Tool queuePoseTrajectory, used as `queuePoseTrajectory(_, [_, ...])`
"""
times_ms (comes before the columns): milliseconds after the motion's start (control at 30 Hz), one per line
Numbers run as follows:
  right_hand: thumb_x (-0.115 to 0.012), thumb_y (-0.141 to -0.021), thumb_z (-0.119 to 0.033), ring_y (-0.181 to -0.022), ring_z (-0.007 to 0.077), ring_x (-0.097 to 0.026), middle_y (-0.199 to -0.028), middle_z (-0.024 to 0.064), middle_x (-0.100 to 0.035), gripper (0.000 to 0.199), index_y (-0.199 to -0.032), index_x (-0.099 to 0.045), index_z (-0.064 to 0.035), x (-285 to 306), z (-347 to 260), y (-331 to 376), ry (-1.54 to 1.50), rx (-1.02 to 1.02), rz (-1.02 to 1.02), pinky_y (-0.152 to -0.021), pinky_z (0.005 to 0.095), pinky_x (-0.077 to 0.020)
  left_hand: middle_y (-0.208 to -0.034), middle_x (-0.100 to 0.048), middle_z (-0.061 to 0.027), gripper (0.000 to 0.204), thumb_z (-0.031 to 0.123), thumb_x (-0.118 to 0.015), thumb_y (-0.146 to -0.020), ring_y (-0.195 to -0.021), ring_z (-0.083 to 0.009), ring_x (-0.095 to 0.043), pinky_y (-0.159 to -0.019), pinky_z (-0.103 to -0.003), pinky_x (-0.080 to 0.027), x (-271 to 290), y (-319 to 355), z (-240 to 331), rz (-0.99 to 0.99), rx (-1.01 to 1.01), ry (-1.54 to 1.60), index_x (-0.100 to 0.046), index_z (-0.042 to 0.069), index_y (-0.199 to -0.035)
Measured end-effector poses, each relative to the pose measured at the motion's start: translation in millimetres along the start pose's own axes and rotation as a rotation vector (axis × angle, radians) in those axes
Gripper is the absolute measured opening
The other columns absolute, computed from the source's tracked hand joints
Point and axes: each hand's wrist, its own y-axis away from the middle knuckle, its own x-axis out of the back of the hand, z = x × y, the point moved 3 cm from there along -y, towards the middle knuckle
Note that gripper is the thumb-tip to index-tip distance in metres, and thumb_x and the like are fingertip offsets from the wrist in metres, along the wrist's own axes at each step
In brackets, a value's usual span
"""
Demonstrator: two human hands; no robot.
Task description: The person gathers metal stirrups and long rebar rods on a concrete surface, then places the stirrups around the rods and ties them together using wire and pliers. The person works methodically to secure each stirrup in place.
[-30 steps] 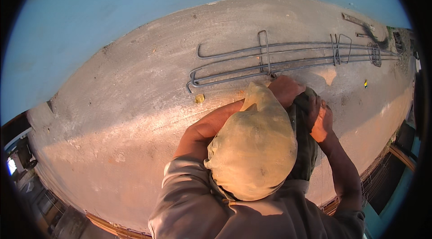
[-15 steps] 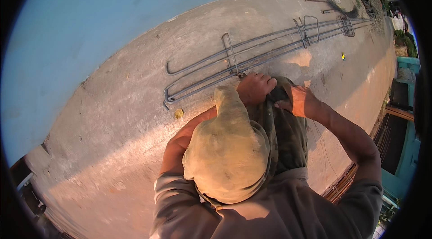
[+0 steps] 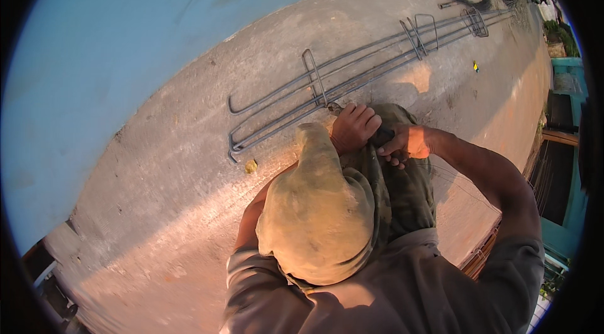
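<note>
My left hand is closed around the front of a dark hand tool. The tool's metal head pokes out past the fist and meets the rebar beside a tall rectangular stirrup; it looks like pincers, though my hand covers much of it. Close beside, my right hand is wrapped at the dark handle, thumb along it and fingers curled below. Both hands are over my bent knees in camouflage trousers. Long hooked steel bars lie on the concrete, running away to the right.
More stirrups stand on the bars farther right, with another bundle near the far end. A blue wall rises along the far left. On the concrete floor lie a yellowish lump and a small yellow-black object.
My right hand has turned, and its curled fingers now show beneath the handle. My left fist has rolled so its knuckles show, and more of the dark handle is visible. The view has shifted slightly.
</note>
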Motion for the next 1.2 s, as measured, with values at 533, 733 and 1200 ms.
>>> queuePoseTrajectory(533, [-0.069,-0.087,-0.024,-0.064,0.0228,-0.064,-0.083,0.0139,-0.063,0.036,-0.109,-0.054,0.0006,-1.0,20.9,-1.1,-0.984,-0.289,-0.446,-0.056,0.0348,-0.0529,-0.080,-0.058,-0.0100,0.022,0.018,-0.067,-0.071,-0.079,-0.0299,-0.061,-0.070,-0.039,-0.047,18.7,-13.8,0.1,-0.043,0.085,-0.023,-0.055,0.008,-0.086])
queuePoseTrajectory(733, [-0.074,-0.084,-0.024,-0.053,0.0134,-0.057,-0.079,0.0087,-0.061,0.064,-0.135,-0.040,-0.0049,25.4,4.8,30.0,-0.780,-0.163,-0.040,-0.049,0.0271,-0.0475,-0.082,-0.062,-0.0129,0.023,0.022,-0.066,-0.074,-0.078,-0.0338,-0.064,-0.068,-0.046,-0.050,18.8,-31.6,-18.4,-0.446,0.297,0.287,-0.057,0.006,-0.089])
queuePoseTrajectory(1200, [-0.065,-0.088,-0.037,-0.102,0.0399,-0.060,-0.115,0.0261,-0.059,0.055,-0.128,-0.052,-0.0003,43.3,4.7,71.5,0.296,0.147,0.425,-0.087,0.0469,-0.0481,-0.074,-0.065,-0.0175,0.028,0.028,-0.074,-0.069,-0.075,-0.0381,-0.064,-0.068,-0.046,-0.049,18.0,-52.7,-31.6,-0.867,0.407,0.462,-0.070,0.006,-0.085])
